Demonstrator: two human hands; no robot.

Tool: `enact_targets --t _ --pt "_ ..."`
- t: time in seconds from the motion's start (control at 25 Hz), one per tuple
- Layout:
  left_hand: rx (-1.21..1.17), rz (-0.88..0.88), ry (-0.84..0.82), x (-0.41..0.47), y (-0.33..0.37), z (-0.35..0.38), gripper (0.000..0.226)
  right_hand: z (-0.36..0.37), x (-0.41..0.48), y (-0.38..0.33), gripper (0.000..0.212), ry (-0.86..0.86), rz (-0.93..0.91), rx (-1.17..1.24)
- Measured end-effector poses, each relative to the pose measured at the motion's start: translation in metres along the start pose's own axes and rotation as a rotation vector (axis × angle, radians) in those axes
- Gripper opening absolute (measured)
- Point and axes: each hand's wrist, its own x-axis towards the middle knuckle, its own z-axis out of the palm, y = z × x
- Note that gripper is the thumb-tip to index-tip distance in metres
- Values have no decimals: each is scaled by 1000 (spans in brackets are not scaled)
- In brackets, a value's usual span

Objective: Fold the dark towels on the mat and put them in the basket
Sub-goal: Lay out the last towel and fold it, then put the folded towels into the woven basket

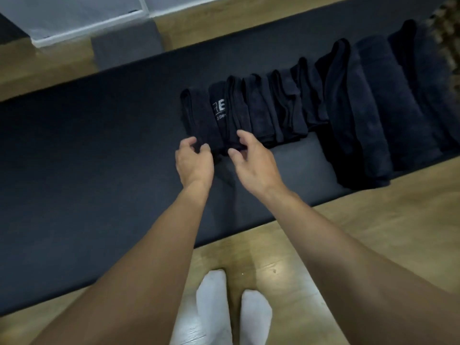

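White-socked feet [229, 307] stand on the wooden floor [373, 232] beside the mat [87, 158]; on it the dark towels [286, 103] lie folded in a row, side by side; folding looks mostly done, and all the basketing seems left; left hand [194, 160] and right hand [251, 158] curl their fingers at the leftmost towels' near ends, grip or not I cannot tell; a woven object [445, 33] far right may be the basket.

Left of the towel row [273, 105] the mat [87, 150] lies open from near edge to far. The packed row fills its right part; a bare strip runs near the small ones, while the larger towels [373, 115] reach the near edge
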Motion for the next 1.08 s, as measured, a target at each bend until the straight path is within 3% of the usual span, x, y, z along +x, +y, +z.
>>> enact_targets --t 0.24,0.36,0.52,0.68,0.84,0.96,1.08 --pt "-11 39 -352 -83 103 57 31 -121 -24 8 39 390 441 647" --pt "-2 31 -505 -113 162 111 36 -198 -21 28 21 547 624 984" --pt "61 2 -569 -125 208 185 48 -264 -13 82 20 596 793 1180" --pt "189 35 -521 -93 236 263 75 -275 -16 145 37 565 1001 1297" --pt "607 233 -322 -38 254 320 92 -248 -15 191 71 518 1214 1268" --pt "850 311 -367 1 242 344 101 -223 0 219 88 470 1307 1306" --pt "877 347 -427 30 230 352 107 -201 17 237 99 437 1301 1448"
